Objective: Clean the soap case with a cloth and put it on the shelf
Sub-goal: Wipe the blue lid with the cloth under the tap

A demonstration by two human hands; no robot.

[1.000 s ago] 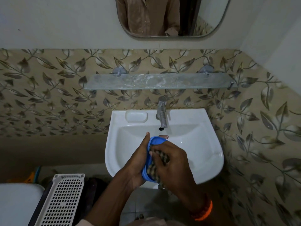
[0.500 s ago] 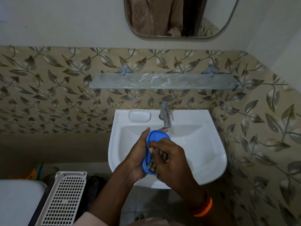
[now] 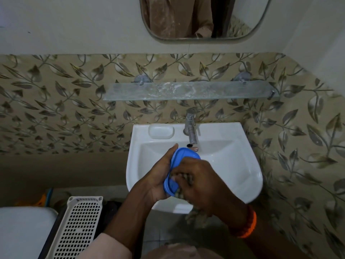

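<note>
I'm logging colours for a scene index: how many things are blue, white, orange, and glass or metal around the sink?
Blue: 1, soap case
White: 2, sink, basket
Orange: 1, wristband
Glass or metal: 3, shelf, tap, mirror
Total: 7

Dim light, motion-blurred right hand (image 3: pixel 203 184), curved edges

Dim bathroom: leaf-patterned tiles (image 3: pixel 56 109) under plain white wall (image 3: pixel 74 25), white sink (image 3: pixel 233 165), rounded mirror (image 3: pixel 205 17) above

No legible text anywhere.
</note>
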